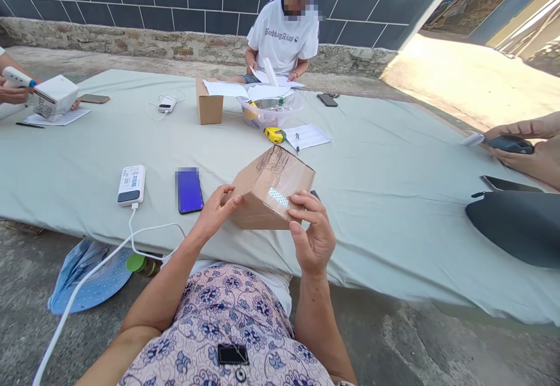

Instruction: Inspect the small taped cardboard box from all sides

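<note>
The tilted brown cardboard box [273,173] is held over the near edge of the pale cloth-covered table [380,199]. The left hand [215,211], part-spread, grips its left side; the right hand [314,237], half-curled, pinches its right corner. It looks light, stiff yet crushable; opposite edges should suit gripping. Counted: two brown boxes, two white rectangular power banks [131,183].

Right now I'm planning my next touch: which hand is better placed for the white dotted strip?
Probably the right hand, its fingers beside the strip; the left hand holds the brown cardboard box farther left.
</note>
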The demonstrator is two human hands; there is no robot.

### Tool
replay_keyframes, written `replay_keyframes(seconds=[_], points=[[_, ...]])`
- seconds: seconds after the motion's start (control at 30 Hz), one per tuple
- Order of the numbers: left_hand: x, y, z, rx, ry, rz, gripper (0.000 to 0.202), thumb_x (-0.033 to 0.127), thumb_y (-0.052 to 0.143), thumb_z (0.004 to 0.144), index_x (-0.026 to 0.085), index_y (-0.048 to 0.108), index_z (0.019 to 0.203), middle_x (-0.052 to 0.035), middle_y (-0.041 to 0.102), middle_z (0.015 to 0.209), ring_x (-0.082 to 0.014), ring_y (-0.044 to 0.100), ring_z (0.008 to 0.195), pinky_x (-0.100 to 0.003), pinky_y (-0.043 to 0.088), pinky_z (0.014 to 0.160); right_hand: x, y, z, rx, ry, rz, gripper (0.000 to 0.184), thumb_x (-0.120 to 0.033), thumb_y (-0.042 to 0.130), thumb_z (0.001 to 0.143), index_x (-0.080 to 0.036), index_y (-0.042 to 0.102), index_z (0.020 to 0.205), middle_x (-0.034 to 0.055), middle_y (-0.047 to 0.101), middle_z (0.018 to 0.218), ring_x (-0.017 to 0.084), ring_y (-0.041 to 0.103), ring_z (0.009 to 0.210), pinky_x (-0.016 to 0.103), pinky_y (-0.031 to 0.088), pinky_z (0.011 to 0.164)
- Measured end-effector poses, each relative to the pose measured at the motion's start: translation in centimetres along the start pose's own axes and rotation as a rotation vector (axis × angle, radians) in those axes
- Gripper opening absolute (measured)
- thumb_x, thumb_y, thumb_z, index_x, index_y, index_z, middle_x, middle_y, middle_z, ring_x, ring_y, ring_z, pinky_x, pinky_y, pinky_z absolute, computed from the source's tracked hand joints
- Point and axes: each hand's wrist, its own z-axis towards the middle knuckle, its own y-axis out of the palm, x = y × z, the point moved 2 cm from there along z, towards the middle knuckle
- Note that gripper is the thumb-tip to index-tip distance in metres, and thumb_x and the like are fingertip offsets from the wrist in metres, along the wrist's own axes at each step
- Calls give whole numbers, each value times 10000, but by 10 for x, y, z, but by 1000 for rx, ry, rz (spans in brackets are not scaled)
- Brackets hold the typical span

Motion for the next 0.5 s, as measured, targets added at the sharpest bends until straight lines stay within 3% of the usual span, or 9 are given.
replay_keyframes(seconds=[0.33,0.5], points=[[-11,0,7,51,-29,-84,513,586,740,801,277,732,1212,-93,617,1462,-338,480,1431,-448,381,1172,16,-14,-3,64,56,52,182,-158,644,907,-258,728,1033,62,744,1197,275,641,1295,567,477,1132],[-19,-1,10,-15,-140,-167,648,602,754,774,228,664,1296,-117,741,1216,-332,626,1235,-444,461,1061,20,-16,-4,118,90,41,162,-157,649,900,-254,734,997,59,756,1177,279,655,1283,581,478,1134]])
